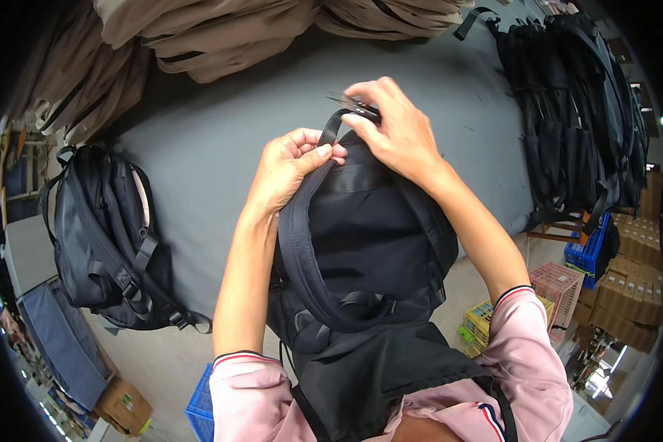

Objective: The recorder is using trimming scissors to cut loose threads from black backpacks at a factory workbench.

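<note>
A dark navy backpack [361, 236] lies at the near edge of the table in front of me, its shoulder straps facing up. My left hand [295, 158] pinches the base of the backpack's black top handle [330, 131] between thumb and fingers. Just to the right, my right hand [394, 129] is closed around small black thread snips [359, 109]. The snips' blades point left, just above the handle loop; whether they touch it I cannot tell.
Another dark backpack [103, 228] rests on the grey table [221, 110] at the left edge. Brown bags [221, 37] are heaped along the far side. Several black backpacks [574, 110] stand in a row at right. Plastic crates [556, 291] and cardboard boxes [630, 295] sit beyond the right edge.
</note>
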The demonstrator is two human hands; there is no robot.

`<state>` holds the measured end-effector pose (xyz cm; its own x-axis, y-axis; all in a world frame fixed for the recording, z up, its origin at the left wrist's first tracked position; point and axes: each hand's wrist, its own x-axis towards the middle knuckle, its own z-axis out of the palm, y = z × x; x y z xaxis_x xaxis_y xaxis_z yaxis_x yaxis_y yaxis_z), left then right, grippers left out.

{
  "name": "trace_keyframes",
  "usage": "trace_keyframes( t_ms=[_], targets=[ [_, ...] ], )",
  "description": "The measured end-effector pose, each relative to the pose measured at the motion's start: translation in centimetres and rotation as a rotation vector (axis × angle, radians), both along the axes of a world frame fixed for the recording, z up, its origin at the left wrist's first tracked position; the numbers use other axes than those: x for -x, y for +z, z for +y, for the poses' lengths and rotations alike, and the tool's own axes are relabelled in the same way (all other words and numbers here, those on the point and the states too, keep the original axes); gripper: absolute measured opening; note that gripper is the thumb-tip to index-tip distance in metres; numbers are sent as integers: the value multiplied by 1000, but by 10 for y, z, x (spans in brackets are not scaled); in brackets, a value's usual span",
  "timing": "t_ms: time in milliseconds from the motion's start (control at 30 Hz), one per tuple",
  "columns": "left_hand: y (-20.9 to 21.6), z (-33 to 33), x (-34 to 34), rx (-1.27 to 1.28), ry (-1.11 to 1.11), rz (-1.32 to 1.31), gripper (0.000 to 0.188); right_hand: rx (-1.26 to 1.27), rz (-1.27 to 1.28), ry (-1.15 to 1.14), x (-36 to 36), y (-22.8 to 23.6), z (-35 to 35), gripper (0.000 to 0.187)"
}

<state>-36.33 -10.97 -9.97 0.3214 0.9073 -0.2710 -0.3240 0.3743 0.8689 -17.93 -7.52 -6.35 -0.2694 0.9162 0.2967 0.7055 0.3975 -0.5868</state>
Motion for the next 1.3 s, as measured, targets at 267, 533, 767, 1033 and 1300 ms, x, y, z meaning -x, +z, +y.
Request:
trace_keyframes(
  t_ms=[267, 533, 767, 1033, 1300],
  targets=[
    [-1, 2, -2, 15, -2, -10, 23, -86, -312, 203, -13, 21, -23, 24],
    [-1, 1, -1, 2, -3, -36, 24, -221, -297, 214, -4, 17, -20, 21],
    [-1, 0, 1, 6, 9, -9, 24, -363, -256, 137, -5, 13, -27, 21],
    [1, 2, -4, 16, 10, 28, 25, -237, -207, 73, -10, 8, -24, 21],
    [-24, -20, -1, -141, 133, 274, 62, 419, 3, -283, -96, -7, -47, 30]
  ],
)
